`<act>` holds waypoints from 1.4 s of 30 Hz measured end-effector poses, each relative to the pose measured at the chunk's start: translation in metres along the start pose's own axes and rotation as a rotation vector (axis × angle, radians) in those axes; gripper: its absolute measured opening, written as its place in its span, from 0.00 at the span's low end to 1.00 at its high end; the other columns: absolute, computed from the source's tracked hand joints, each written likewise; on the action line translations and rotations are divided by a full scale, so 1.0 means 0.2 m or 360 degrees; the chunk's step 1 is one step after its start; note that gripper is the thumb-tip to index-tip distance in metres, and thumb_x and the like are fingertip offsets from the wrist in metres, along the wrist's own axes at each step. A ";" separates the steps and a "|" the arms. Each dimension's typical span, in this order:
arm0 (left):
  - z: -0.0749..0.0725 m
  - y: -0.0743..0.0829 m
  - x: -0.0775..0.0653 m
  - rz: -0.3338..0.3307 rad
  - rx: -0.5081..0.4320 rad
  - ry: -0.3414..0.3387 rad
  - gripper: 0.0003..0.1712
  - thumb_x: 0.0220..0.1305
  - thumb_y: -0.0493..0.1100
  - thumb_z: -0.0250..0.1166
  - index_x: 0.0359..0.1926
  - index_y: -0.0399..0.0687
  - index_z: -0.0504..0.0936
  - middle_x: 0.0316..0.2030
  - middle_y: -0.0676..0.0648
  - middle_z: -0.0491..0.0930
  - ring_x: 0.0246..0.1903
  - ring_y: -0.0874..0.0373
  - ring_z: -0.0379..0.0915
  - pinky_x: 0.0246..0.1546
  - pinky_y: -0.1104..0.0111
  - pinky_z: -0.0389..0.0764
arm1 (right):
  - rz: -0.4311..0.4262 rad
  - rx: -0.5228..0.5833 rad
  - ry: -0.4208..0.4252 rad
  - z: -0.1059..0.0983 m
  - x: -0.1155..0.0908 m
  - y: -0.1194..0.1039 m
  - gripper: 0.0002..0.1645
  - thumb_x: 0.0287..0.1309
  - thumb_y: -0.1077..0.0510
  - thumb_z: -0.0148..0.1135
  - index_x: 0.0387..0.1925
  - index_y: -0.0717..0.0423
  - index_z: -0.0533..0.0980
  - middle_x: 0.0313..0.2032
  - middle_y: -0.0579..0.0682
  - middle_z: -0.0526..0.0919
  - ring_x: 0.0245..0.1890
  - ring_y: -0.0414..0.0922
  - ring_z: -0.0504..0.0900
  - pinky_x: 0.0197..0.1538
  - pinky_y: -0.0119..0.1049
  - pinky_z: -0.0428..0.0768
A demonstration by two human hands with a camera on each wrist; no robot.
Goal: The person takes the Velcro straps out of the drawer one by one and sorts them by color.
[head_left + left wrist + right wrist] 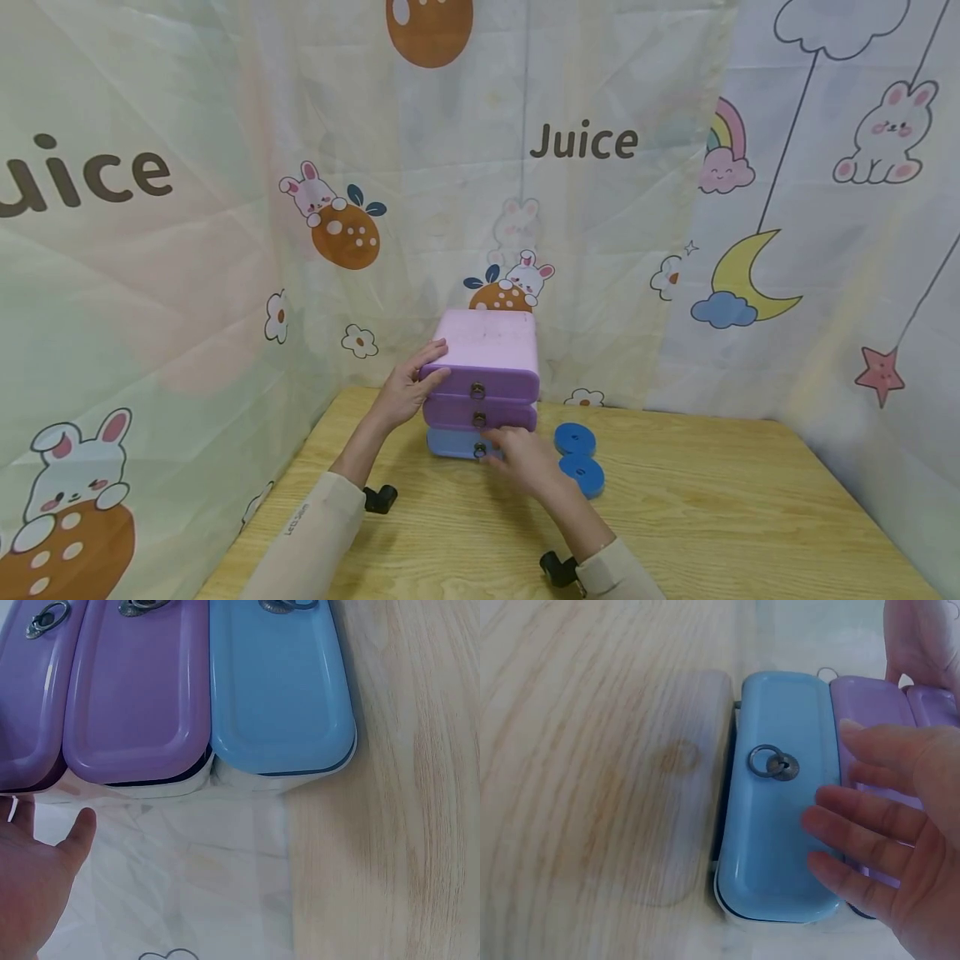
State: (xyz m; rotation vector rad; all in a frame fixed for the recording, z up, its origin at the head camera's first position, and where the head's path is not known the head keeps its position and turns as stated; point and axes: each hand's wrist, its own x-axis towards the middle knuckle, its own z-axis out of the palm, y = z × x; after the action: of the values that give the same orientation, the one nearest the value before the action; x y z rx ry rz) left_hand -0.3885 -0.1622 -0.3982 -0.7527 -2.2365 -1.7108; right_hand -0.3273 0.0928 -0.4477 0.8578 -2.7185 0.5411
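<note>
A small three-drawer cabinet (487, 337) with a pink top stands on the table. Its upper two drawer fronts are purple; the lowest, a blue drawer (780, 840), has a metal ring pull (763, 761) hanging from a round plate. My left hand (405, 392) rests against the cabinet's upper left side, thumb near the front edge. In the left wrist view, only part of that left hand (34, 881) shows beside the purple fronts. My right hand (527, 458) is in front of the blue drawer, its fingers extended around nothing; whether they touch the front I cannot tell.
Two blue discs (581, 473) lie right of the cabinet, close together. Black devices (381, 499) show at both wrists. Printed fabric (600, 250) hangs behind the wooden table (697, 500) and along its sides.
</note>
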 end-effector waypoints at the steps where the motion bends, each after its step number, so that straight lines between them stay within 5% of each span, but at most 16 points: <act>1: 0.00 0.00 0.00 -0.0001 -0.0001 0.0002 0.29 0.75 0.47 0.65 0.73 0.48 0.74 0.79 0.51 0.62 0.83 0.50 0.44 0.78 0.45 0.57 | -0.0001 -0.0002 -0.0009 0.00 0.00 0.00 0.22 0.64 0.50 0.73 0.58 0.48 0.85 0.42 0.48 0.89 0.38 0.42 0.86 0.35 0.37 0.82; 12: 0.00 -0.01 0.01 0.0004 0.0020 -0.0001 0.30 0.75 0.48 0.65 0.73 0.48 0.74 0.79 0.49 0.62 0.82 0.49 0.45 0.79 0.47 0.56 | -0.0006 0.0011 -0.0003 0.03 0.00 0.02 0.22 0.64 0.50 0.73 0.57 0.51 0.84 0.43 0.50 0.90 0.39 0.44 0.86 0.37 0.39 0.84; 20: 0.00 0.00 0.00 -0.0019 0.0021 0.0013 0.30 0.74 0.49 0.66 0.73 0.50 0.75 0.79 0.51 0.62 0.83 0.51 0.44 0.80 0.47 0.52 | 0.0025 0.0022 -0.0096 0.06 0.00 0.04 0.14 0.63 0.48 0.74 0.43 0.51 0.83 0.23 0.38 0.70 0.23 0.37 0.64 0.24 0.32 0.61; 29: 0.00 0.00 0.00 -0.0012 0.0031 0.0013 0.29 0.74 0.50 0.66 0.72 0.51 0.75 0.79 0.51 0.62 0.82 0.51 0.45 0.79 0.47 0.54 | 0.0000 0.0076 -0.0017 0.06 -0.01 0.05 0.21 0.65 0.49 0.72 0.56 0.52 0.84 0.46 0.50 0.90 0.42 0.44 0.86 0.41 0.43 0.85; 33: 0.00 0.00 0.00 0.0000 0.0037 0.0005 0.30 0.74 0.50 0.66 0.73 0.50 0.75 0.79 0.51 0.62 0.82 0.50 0.46 0.79 0.46 0.56 | -0.0034 0.0119 0.0041 0.05 0.00 0.05 0.20 0.66 0.51 0.71 0.57 0.51 0.84 0.49 0.50 0.90 0.48 0.47 0.88 0.47 0.46 0.87; 42: 0.00 0.00 0.00 0.0003 0.0038 0.0008 0.30 0.74 0.49 0.66 0.73 0.49 0.75 0.79 0.50 0.62 0.83 0.49 0.44 0.78 0.44 0.55 | -0.0049 0.0137 0.0083 0.04 0.00 0.04 0.22 0.66 0.51 0.71 0.60 0.48 0.83 0.48 0.50 0.91 0.45 0.46 0.90 0.42 0.41 0.87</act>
State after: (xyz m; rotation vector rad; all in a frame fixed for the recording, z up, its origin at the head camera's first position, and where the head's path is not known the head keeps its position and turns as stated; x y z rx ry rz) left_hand -0.3881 -0.1623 -0.3977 -0.7445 -2.2478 -1.6802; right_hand -0.3333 0.0951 -0.4570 0.8926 -2.6475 0.6685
